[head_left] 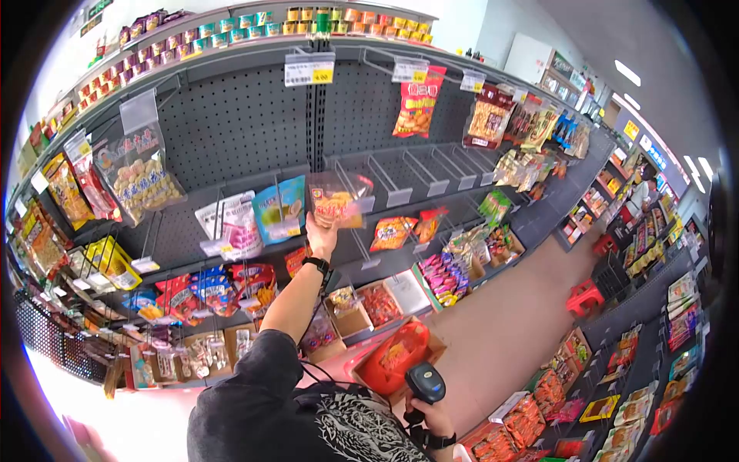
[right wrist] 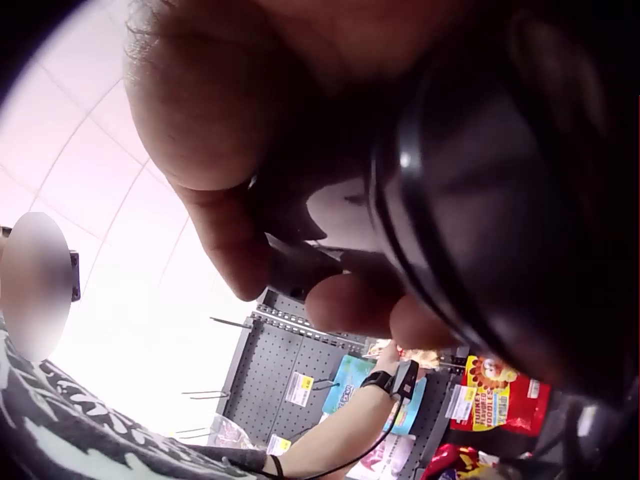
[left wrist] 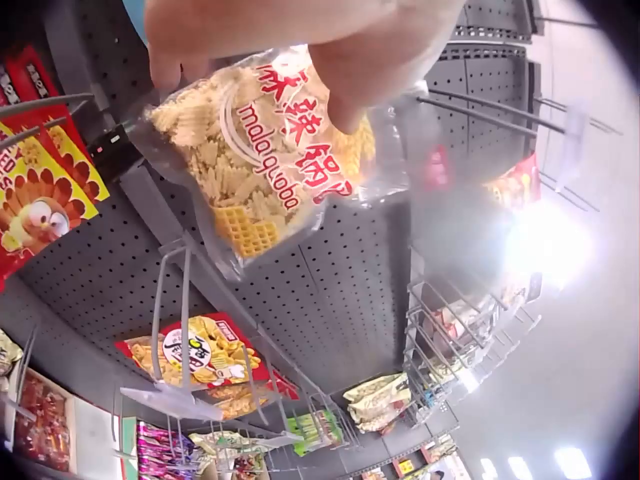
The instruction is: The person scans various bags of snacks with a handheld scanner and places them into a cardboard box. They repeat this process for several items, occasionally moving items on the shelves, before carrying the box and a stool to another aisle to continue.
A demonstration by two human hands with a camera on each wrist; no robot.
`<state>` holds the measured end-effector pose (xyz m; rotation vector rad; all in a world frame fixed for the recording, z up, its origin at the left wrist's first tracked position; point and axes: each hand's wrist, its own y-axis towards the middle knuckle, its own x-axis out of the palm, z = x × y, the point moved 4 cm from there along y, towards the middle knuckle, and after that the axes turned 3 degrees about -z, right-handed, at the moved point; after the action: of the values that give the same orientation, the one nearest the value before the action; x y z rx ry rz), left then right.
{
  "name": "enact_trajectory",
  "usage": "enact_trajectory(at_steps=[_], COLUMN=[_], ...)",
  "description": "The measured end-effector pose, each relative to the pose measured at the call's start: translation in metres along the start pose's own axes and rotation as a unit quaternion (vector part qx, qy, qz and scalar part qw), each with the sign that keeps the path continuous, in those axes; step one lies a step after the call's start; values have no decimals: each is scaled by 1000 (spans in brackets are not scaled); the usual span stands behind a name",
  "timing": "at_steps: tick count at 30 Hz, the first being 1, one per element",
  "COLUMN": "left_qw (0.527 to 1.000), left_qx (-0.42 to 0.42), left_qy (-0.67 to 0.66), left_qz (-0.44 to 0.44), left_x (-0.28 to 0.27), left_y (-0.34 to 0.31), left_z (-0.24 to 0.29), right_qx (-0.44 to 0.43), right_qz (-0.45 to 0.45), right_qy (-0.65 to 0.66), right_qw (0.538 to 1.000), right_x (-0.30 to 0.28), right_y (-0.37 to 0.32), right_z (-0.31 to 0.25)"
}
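My left hand (head_left: 322,236) reaches up to the pegboard shelf and pinches a clear snack bag (head_left: 332,192) by its edge. In the left wrist view the bag (left wrist: 262,160) shows waffle-cut chips and red "malaguoba" lettering, with thumb and fingers at its top. Just left of it in the head view hangs a blue pouch (head_left: 281,209), and beside that a white and pink pouch (head_left: 235,223). Low in front of my body, my right hand (head_left: 436,420) grips a black barcode scanner (head_left: 426,382). The right wrist view shows fingers wrapped around the scanner's dark body (right wrist: 490,200).
Wire hooks (head_left: 396,185) with price tags jut from the pegboard around the left hand. Below stand boxes of small packets (head_left: 377,304) and a red bag (head_left: 396,350). An aisle floor (head_left: 500,308) runs right, with a red stool (head_left: 585,298) and a facing shelf.
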<state>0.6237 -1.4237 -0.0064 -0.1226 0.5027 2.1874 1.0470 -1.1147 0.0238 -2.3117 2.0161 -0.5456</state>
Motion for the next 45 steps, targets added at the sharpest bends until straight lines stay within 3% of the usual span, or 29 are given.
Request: enact_trajectory(at_steps=[1, 4, 6, 10, 11, 12, 13, 15, 16, 17, 21, 23, 25, 28, 35, 38, 40, 41, 42, 44, 45], left_qw=[999, 996, 1000, 992, 987, 985, 966, 957, 921, 926, 869, 865, 885, 854, 847, 856, 850, 852, 828, 783, 788], left_qx=[-47, -69, -8, 18, 100, 70, 94, 89, 92, 44, -2, -43, -16, -103, -83, -106, -132, -137, -165, -203, -216], left_qy=[-7, -20, 19, -98, -121, -149, -209, -189, -303, -300, -411, -396, -341, -409, -370, -310, -256, -250, -298, -349, -336], left_qz=[-26, -49, 24, -72, -39, -58, -122, -203, -226, -225, -276, -305, -316, -304, -372, -400, -442, -440, -445, -472, -469], left_x=[-6, -11, -7, 5, 32, 23, 26, 23, 26, 15, -13, -27, -45, -62, -70, -63, -47, -53, -60, -78, -92], left_y=[4, 11, 18, 31, 44, 37, 38, 29, 23, 13, -31, -57, -77, -96, -95, -101, -118, -130, -145, -179, -194], left_z=[5, 13, 1, -20, -56, -41, -41, -32, -32, -22, 8, 7, 14, 36, 62, 44, -10, -19, -26, -49, -46], right_qx=[-6, -20, -28, -19, -1, 17, 7, 23, 46, 45, 53, 46, 41, 68, 66, 74, 86, 31, -21, 15, 32], right_qz=[28, 53, 67, 65, 59, 56, 83, 59, 75, 92, 91, 90, 93, 102, 59, 40, 25, 59, 95, 80, 76], right_qy=[23, 29, 64, 43, 30, 19, 27, -15, -23, -18, -27, -45, -20, -24, -28, -35, -38, -66, -92, -88, -87], right_qw=[999, 998, 995, 997, 998, 998, 996, 998, 996, 995, 994, 994, 995, 992, 996, 996, 995, 996, 991, 993, 993], right_x=[4, 20, 36, 67, 79, 90, 94, 101, 111, 113, 114, 115, 126, 130, 122, 106, 99, 95, 89, 67, 59], right_y=[-2, 3, 5, 12, 14, 15, 15, 17, 13, 11, 11, 12, 13, 13, 14, 18, 14, 13, 11, -2, -6], right_z=[5, 10, 11, 12, 7, 5, 8, 17, 5, 8, 26, 31, 21, 23, 22, 25, 24, 12, 4, 1, -6])
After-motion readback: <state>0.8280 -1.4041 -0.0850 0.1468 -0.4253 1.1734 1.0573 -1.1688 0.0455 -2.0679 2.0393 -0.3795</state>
